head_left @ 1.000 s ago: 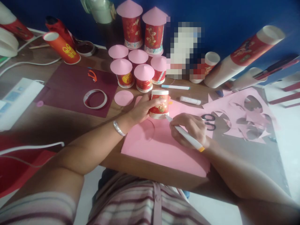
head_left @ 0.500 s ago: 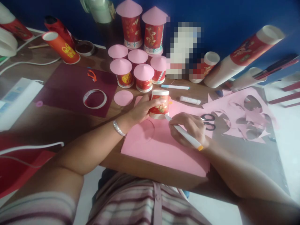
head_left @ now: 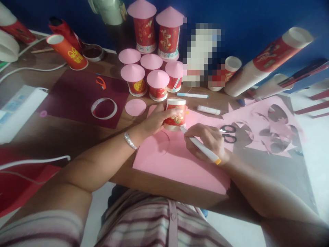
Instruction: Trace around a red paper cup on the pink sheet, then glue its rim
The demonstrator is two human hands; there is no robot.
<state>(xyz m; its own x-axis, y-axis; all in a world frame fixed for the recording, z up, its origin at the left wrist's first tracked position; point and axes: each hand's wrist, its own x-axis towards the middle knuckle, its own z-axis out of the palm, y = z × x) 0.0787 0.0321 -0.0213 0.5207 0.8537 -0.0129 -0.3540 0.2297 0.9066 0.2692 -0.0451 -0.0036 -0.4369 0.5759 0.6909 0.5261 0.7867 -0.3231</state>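
**Cup held on pink sheet, pen tip at its foot**

Well left of the left fingers lie a tape ring point(head_left: 104, 108) and, nearer, a loose pink disc point(head_left: 135, 107). Beyond those fingertips stands a cluster of pink-capped cups point(head_left: 151, 77).

The left hand point(head_left: 154, 120) is clasped round the side of a red paper cup point(head_left: 175, 115), holding it upright on the pink sheet point(head_left: 180, 168). Just right of those fingers, the tip of the pen point(head_left: 202, 147) meets the cup's foot. The right hand point(head_left: 209, 139) grips the pen's barrel with its fingers clenched.

Judgement: an outline is being traced round the cup. Carrying the line on calls for a steady cup and the tip kept tight to the wall. The left fingers lie across its path.

A glue stick point(head_left: 208, 110) lies beyond the right fingers. Scissors point(head_left: 228, 133) rest just right of the knuckles, on cut-up pink offcuts point(head_left: 272, 130).
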